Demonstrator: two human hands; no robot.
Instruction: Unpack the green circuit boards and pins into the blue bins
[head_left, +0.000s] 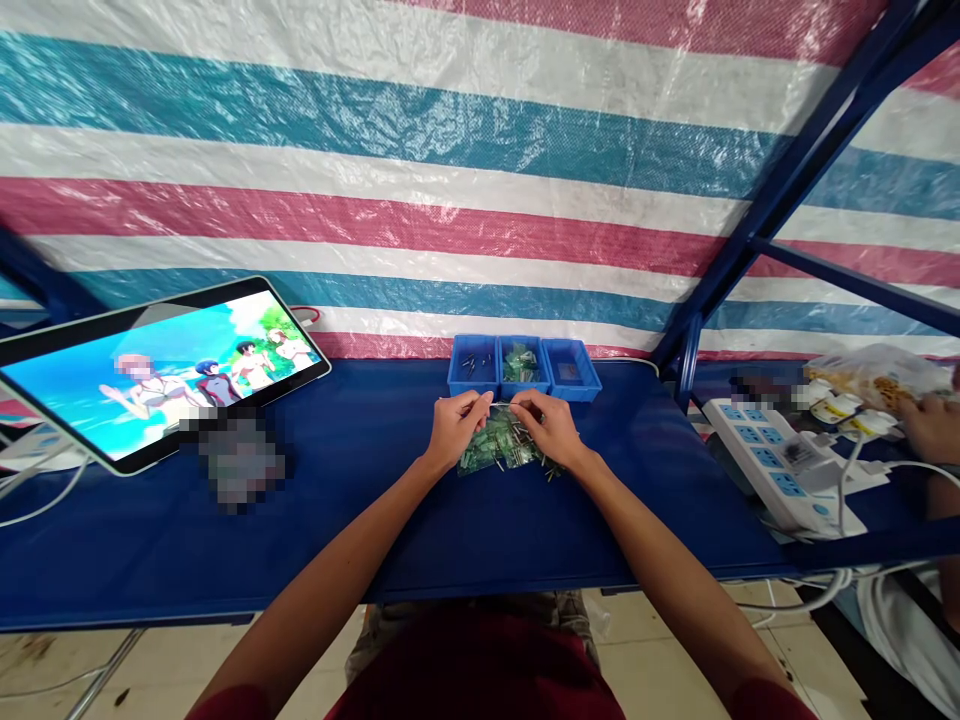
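Note:
My left hand [455,428] and my right hand [551,425] are close together over the blue table, each with thumb and fingers pinched. A thin pale edge shows between the fingertips, too small to name. Below and between my hands lies a pile of small clear, greenish plastic bags [491,445], with small metal pin-like pieces [553,470] among them. Just behind my fingers stand three blue bins: the left bin [472,386] holds a few small metal pieces, the middle bin [523,384] holds greenish bags, and the right bin [585,385] has something small and flat at its bottom.
A tablet [131,462] leans at the left, showing a cartoon. On the right, a white power strip [772,470] with plugs and cables lies past a blue metal frame post [686,365]. Another person's hand [930,428] is at the far right near a plastic bag [877,372].

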